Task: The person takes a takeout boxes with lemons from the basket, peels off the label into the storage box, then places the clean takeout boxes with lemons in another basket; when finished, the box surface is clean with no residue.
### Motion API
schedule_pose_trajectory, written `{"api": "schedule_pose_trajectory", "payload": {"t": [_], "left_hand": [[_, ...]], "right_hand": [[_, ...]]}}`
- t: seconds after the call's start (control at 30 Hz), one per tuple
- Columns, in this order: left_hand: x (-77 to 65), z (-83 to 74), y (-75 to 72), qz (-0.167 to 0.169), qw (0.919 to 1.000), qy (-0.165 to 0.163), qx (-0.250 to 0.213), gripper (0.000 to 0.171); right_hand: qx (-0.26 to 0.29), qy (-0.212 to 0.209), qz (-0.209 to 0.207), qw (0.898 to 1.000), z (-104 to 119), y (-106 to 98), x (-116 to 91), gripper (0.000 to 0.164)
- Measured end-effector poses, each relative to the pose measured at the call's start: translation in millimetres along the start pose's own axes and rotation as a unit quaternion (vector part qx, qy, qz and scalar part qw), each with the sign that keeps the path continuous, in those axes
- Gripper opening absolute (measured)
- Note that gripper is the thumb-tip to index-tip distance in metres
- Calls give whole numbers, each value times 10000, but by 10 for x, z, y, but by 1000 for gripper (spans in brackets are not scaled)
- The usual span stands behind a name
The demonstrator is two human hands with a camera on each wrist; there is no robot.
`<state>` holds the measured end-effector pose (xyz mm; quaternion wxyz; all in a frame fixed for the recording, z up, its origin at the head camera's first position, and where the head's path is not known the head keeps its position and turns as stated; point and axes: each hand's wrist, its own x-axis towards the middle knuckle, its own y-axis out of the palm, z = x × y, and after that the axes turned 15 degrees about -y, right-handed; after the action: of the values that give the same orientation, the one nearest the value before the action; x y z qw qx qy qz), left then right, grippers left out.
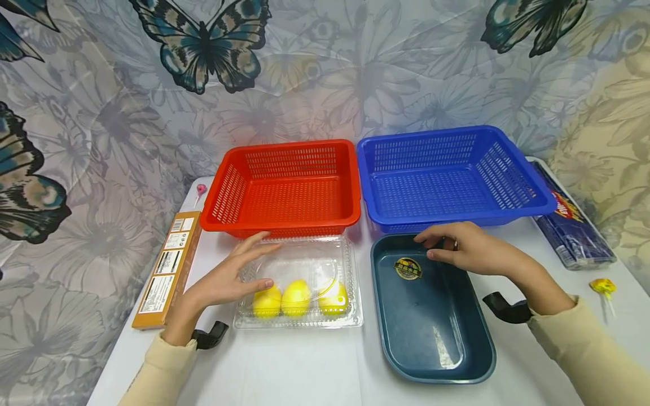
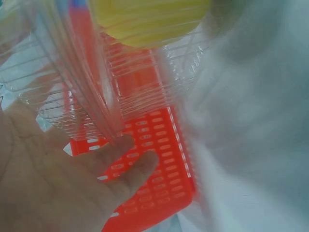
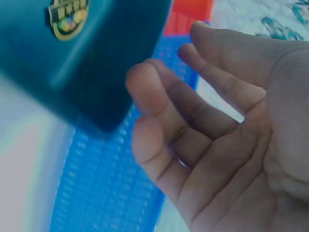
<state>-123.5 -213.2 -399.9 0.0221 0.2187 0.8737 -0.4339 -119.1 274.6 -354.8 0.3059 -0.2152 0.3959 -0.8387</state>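
A clear plastic clamshell box point(image 1: 304, 256) with three yellow round fruits point(image 1: 296, 298) inside lies in front of the red basket point(image 1: 284, 194). My left hand point(image 1: 236, 276) is over its left side, fingers spread and thumb near the leftmost fruit. In the left wrist view the fingers point(image 2: 140, 169) are right at the box's edge, the red basket behind. A dark teal tray point(image 1: 426, 316) with a gold-and-black sticker point(image 1: 408, 268) lies to the right. Over its far right corner hovers my right hand point(image 1: 467, 248), fingers loosely bent and holding nothing.
A blue basket point(image 1: 426, 180) stands behind the tray, beside the red one. An orange-brown carton point(image 1: 170, 265) lies at the left edge, a pink lollipop point(image 1: 201, 190) beyond it. On the right are a dark blue packet point(image 1: 574, 225) and a yellow-wrapped lollipop point(image 1: 603, 286).
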Motion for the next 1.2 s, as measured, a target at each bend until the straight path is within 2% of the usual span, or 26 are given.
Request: {"api": "schedule_pose_trajectory", "payload": {"t": [0.17, 0.3, 0.5, 0.67, 0.77, 0.97, 1.07, 1.2], "left_hand": [[-31, 35, 7, -179, 9997, 2, -190, 68], [-81, 92, 6, -301, 9985, -77, -459, 66], [-166, 200, 30, -482, 9942, -186, -940, 64], [-228, 246, 62, -533, 9893, -364, -1307, 61], [-260, 243, 70, -426, 9866, -580, -1462, 61], [-293, 201, 67, -143, 9836, -818, -1600, 66], [-279, 182, 71, 18, 9761, -814, -2014, 67], [-259, 178, 86, 188, 9653, -806, -2475, 66]], "right_hand": [[-392, 28, -542, 9978, -57, -143, -73, 22], [-669, 185, -1138, 9911, -140, -257, -151, 20], [-1088, 835, -2156, 9668, -373, -383, -263, 28], [-1353, 1114, -2676, 9475, -672, -451, -372, 46], [-1482, 1530, -2658, 9402, -834, -492, -443, 61], [-1634, 2260, -2079, 9375, -1087, -586, -559, 85], [-1587, 2397, -1855, 9396, -1161, -604, -618, 89], [-1418, 2320, -1925, 9429, -1212, -586, -676, 89]]}}
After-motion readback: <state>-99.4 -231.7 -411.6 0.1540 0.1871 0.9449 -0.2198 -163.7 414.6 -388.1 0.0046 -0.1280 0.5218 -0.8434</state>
